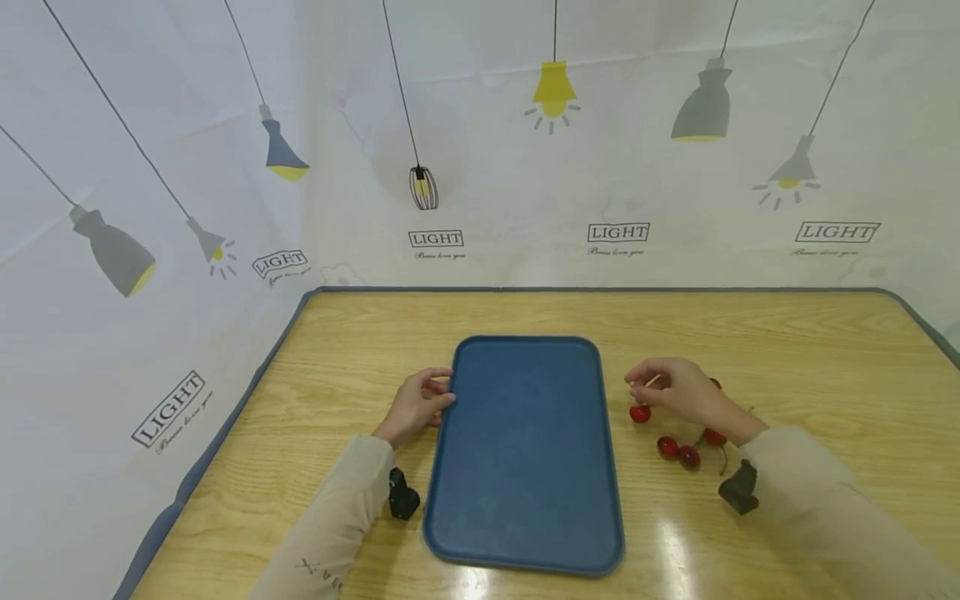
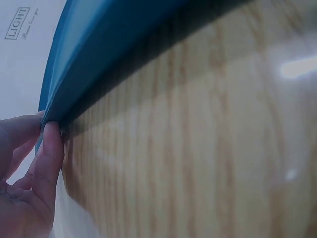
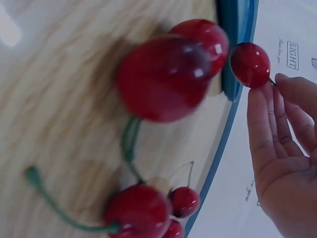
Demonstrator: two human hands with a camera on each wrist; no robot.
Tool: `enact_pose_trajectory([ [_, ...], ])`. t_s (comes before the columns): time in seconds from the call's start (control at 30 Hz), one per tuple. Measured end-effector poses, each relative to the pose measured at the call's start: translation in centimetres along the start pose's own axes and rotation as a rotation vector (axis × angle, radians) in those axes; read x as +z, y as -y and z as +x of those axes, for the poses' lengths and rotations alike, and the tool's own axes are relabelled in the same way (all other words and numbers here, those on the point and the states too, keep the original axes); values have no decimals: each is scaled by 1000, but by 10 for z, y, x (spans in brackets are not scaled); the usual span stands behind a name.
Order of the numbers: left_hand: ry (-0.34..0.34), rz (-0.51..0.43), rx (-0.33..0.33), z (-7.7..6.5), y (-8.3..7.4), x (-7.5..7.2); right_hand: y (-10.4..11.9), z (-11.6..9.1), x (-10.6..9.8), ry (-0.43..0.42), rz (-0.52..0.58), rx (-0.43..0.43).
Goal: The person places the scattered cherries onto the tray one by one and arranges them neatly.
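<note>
A blue rectangular tray lies lengthwise on the wooden table. At its left edge, my left hand pinches the rim; the left wrist view shows thumb and finger on either side of the tray's edge. To the right of the tray, my right hand is raised over the table. Its thumb and fingers pinch the stem of a red cherry, which hangs below the fingertips. Several other cherries lie beneath and beside the right wrist, some with green stems. The hand and forearm partly hide them.
Pale wood tabletop surrounds the tray, with a dark blue border along its edges. A white curtain printed with lamps and the word LIGHT stands behind and to the left. Dark wrist cameras sit at both cuffs.
</note>
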State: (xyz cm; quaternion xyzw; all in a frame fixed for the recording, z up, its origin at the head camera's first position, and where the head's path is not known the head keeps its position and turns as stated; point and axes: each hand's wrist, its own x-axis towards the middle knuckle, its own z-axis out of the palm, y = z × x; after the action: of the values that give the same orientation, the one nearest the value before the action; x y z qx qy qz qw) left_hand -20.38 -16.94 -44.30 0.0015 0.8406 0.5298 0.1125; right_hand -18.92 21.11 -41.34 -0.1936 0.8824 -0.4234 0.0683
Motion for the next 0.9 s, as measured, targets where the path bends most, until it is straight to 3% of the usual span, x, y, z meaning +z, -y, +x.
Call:
enact_pose_trajectory([
  [0.37, -7, 6, 1, -2, -2, 0, 22, 21, 14, 53, 81, -39],
  [0.63, -10, -8, -3, -2, -3, 0, 41, 47, 35, 94, 41, -134],
  [0.9, -2, -19, -7, -1, -1, 0, 64, 71, 54, 108, 78, -148],
])
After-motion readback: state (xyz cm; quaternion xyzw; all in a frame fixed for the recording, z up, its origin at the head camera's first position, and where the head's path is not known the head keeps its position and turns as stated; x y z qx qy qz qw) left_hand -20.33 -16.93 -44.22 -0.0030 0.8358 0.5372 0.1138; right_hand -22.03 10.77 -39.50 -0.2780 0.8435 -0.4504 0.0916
